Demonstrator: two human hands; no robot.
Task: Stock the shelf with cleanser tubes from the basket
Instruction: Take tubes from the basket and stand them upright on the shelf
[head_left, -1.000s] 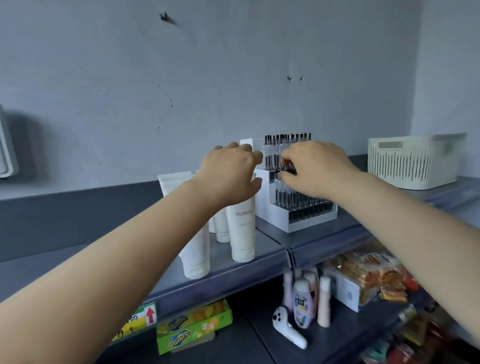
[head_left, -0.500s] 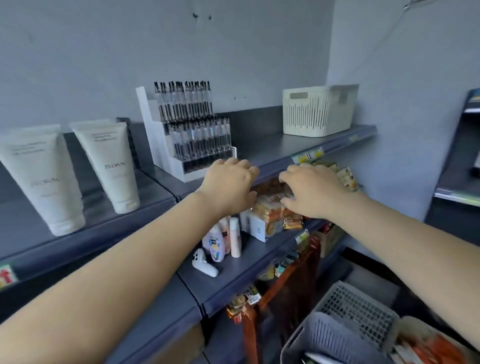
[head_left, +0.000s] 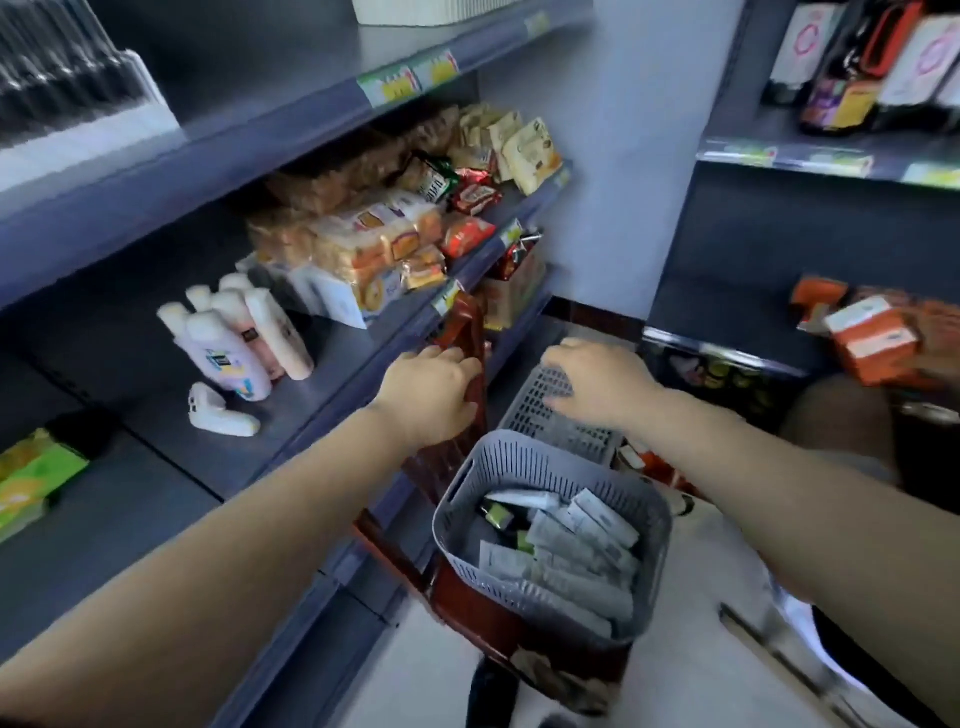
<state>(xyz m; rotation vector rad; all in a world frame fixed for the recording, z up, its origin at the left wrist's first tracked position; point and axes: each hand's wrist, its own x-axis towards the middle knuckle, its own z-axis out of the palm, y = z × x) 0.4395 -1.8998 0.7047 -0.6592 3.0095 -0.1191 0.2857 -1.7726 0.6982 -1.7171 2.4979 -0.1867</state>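
A grey slotted basket sits on a red-brown chair below me, holding several pale cleanser tubes lying in a pile. My left hand hovers above the chair's back, fingers loosely curled and holding nothing. My right hand hangs over a second grey basket behind the first, fingers relaxed and empty. Both hands are above and beyond the tubes. The top shelf runs along the upper left; the tubes standing on it are out of view.
The middle shelf carries lotion bottles, a white device and snack packs. A pen display stands on the top shelf. A second rack with bottles and orange boxes stands on the right.
My view swung down and right from the top shelf to the basket. Both hands dropped, empty, from the pen display past the middle shelf to above the chair and baskets.
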